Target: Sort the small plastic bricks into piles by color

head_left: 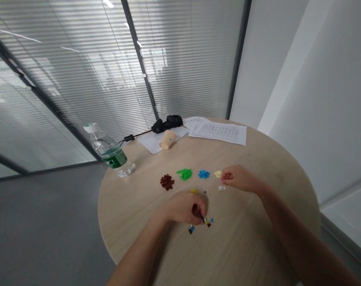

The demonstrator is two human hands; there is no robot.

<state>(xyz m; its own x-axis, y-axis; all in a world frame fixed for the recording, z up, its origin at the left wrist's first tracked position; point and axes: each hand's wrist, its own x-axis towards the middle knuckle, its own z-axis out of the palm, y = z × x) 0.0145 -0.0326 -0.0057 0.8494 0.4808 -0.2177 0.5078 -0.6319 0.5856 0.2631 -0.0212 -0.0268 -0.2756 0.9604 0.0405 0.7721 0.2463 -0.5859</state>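
Carefully held, by the look of it, a tiny multicoloured brick assembly (204,221) sat at the fingertips of the left hand (183,208), which was clenched into a tight pinch just above the tabletop (246,242). Its long axis seemed to run from those fingertips down and slightly right, toward the near edge, though the fingers and its small size hid how the parts joined. Handling this small went best with the fingertips alone, the hand low and steady, and with the piece turned so that its joint stayed in view.

A loose blue-and-dark brick piece (191,229) lay just below the left hand, and a small yellow piece (194,191) peeked out beside its knuckles. The right hand (238,178) hung apart, its fingers curled inward beside a cream pile of bricks (217,174) and just above a few white bits (222,188); whether it gripped anything, I could not tell.

Farther out stood a row of sorted piles: dark red bricks (167,182), green bricks (185,173) and blue bricks (203,174). Beyond them were a plastic water bottle (109,151) lying on its side, a paper cup (167,139), printed papers (219,133) and a black bundle (167,124).
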